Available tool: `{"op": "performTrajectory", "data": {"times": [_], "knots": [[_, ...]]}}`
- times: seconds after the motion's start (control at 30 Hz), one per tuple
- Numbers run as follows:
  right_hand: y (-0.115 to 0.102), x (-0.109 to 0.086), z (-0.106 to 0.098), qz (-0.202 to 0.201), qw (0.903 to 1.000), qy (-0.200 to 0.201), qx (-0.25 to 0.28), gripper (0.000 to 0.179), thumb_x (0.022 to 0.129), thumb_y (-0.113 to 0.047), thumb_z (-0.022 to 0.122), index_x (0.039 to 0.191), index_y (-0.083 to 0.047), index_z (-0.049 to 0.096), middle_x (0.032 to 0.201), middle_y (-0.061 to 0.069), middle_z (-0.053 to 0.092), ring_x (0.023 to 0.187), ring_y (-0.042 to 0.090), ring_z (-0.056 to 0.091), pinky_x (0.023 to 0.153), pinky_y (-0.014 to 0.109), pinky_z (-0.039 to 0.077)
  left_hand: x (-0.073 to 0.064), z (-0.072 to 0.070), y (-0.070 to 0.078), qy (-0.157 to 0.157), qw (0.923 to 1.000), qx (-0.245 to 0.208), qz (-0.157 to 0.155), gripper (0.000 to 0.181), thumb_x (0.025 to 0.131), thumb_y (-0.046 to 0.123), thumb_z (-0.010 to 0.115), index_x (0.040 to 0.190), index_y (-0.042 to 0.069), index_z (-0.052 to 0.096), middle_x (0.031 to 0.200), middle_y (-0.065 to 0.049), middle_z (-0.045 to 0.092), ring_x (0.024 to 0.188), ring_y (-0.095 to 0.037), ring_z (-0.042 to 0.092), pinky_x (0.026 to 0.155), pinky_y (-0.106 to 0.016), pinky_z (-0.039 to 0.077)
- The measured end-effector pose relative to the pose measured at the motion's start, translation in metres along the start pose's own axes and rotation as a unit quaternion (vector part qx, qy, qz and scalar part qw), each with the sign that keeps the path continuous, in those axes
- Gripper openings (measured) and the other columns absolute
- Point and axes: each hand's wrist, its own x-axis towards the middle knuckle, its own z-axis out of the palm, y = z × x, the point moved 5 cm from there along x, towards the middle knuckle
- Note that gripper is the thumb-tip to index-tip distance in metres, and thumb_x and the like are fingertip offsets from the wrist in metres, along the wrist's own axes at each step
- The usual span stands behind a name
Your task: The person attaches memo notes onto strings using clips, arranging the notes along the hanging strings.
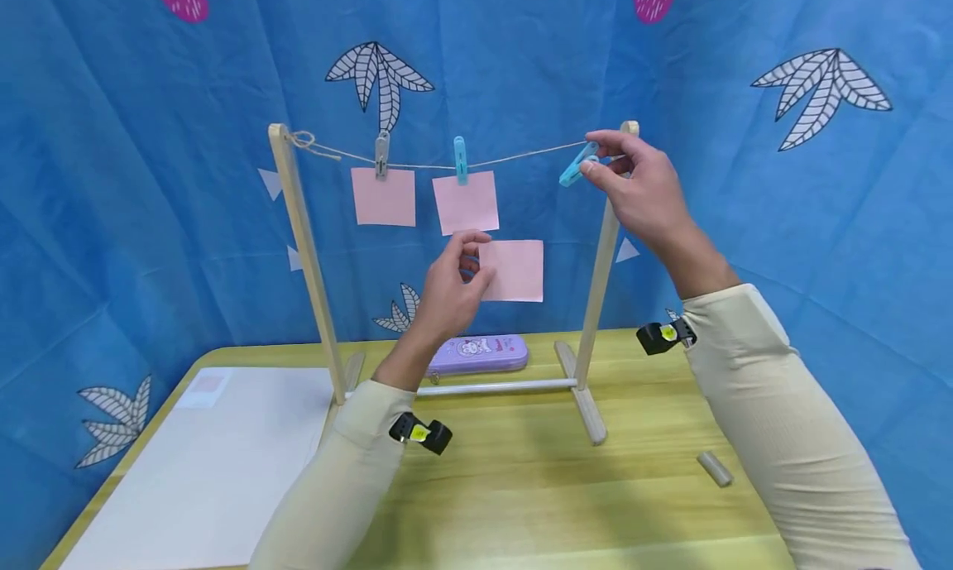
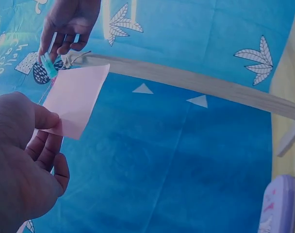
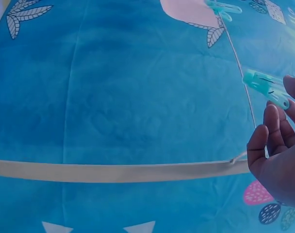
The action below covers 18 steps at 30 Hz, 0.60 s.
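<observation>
Between thumb and fingers my left hand [image 1: 454, 285] pinches a square pink paper [image 1: 515, 270] by its left edge, just below the string. My right hand [image 1: 644, 181] pinches a blue clothespin [image 1: 575, 170] near the right post; in the right wrist view the clothespin's tip [image 3: 252, 78] overlaps the string [image 3: 239, 63]. Two more pink papers hang from the string: the left one [image 1: 384, 198] under a grey clothespin [image 1: 382, 156], the other [image 1: 466, 204] under a blue clothespin [image 1: 461, 160]. The held paper [image 2: 74, 99] stands roughly flat, facing the left wrist camera.
A wooden frame with a left post [image 1: 305, 247] and right post [image 1: 601, 280] carries the string. Behind its white lower bar [image 1: 491, 387] lies a purple pencil case [image 1: 480, 354]. A large white sheet [image 1: 223, 471] covers the table's left. A grey clothespin [image 1: 715, 468] lies at right.
</observation>
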Motion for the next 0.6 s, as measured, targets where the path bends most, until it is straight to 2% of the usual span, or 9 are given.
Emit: {"op": "performTrajectory", "data": {"times": [0.3, 0.6], "knots": [[-0.011, 0.023, -0.003, 0.005, 0.9995, -0.011, -0.028, 0.043, 0.098, -0.034, 0.055, 0.139, -0.023, 0.052, 0.120, 0.002, 0.053, 0.095, 0.010, 0.049, 0.079, 0.023, 0.042, 0.033, 0.009, 0.016, 0.023, 0.9996, -0.014, 0.007, 0.031, 0.096, 0.009, 0.053, 0.127, 0.012, 0.052, 0.106, -0.010, 0.057, 0.087, -0.019, 0.055, 0.075, -0.028, 0.048], [-0.020, 0.036, -0.002, 0.014, 0.9985, -0.025, -0.047, 0.044, 0.099, -0.035, 0.052, 0.142, -0.027, 0.049, 0.123, 0.002, 0.051, 0.100, 0.013, 0.048, 0.081, 0.024, 0.043, 0.054, 0.017, 0.028, 0.026, 0.9995, -0.004, 0.019, 0.031, 0.096, 0.006, 0.050, 0.126, 0.010, 0.052, 0.098, -0.010, 0.052, 0.085, -0.019, 0.052, 0.071, -0.024, 0.046]]}}
